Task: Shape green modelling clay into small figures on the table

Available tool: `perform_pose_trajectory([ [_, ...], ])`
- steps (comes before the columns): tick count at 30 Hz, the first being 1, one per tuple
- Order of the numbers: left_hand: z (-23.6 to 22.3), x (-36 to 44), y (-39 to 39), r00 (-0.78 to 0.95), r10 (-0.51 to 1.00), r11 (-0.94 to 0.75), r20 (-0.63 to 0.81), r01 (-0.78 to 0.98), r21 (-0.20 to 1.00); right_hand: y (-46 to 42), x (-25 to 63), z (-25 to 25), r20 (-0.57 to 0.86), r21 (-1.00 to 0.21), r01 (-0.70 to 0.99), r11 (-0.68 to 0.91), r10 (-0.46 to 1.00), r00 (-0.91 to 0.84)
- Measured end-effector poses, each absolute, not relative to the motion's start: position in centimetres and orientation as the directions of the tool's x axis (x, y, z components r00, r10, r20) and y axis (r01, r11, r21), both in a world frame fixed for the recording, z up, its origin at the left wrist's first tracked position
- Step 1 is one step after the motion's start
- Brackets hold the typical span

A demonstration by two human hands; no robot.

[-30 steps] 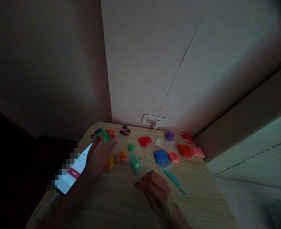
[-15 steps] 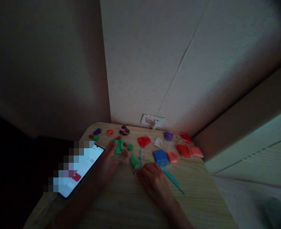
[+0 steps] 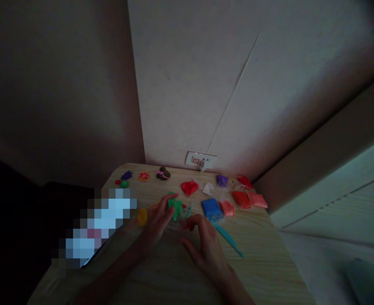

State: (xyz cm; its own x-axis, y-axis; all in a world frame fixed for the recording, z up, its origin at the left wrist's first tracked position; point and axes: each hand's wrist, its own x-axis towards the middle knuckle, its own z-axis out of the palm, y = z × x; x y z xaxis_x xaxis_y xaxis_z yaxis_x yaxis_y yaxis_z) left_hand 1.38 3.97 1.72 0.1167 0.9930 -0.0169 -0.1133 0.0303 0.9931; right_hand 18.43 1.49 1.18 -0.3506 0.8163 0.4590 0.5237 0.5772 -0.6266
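Observation:
My left hand is closed around a packet of green modelling clay, with clear plastic showing below the clay. Close by on the right is my right hand, fingers bent and thumb held apart from them. Its fingertips are near the packet's plastic; whether they touch it is too blurred to say. Between the hands and slightly beyond lies a thin blue stick. A yellow clay piece rests left of my left hand. To the right of my right hand lies a turquoise modelling knife.
Blue clay, a pink packet, red clay, purple clay and orange-red packets lie across the wooden table. Small clay shapes, including a red-orange slice, sit at back left. A phone, partly pixelated, lies left.
My left hand has moved right with the green clay, uncovering the yellow piece. My right hand has lifted slightly and its thumb has spread from the fingers.

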Motion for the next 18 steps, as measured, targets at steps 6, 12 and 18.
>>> perform_pose_trajectory([
  [6,0.7,1.5,3.9,0.354,0.935,0.031,0.026,-0.155,0.987,1.8,18.3,1.0,0.458,-0.62,0.557,0.552,0.832,-0.314],
  [12,-0.1,1.8,3.5,0.316,0.949,0.045,-0.001,-0.133,0.99,2.0,18.1,1.1,0.483,-0.653,0.564,0.506,0.851,-0.205],
  [18,0.3,2.0,3.0,0.312,0.95,0.002,-0.006,0.015,1.0,2.0,18.0,0.9,0.497,-0.632,0.544,0.552,0.827,-0.262],
])
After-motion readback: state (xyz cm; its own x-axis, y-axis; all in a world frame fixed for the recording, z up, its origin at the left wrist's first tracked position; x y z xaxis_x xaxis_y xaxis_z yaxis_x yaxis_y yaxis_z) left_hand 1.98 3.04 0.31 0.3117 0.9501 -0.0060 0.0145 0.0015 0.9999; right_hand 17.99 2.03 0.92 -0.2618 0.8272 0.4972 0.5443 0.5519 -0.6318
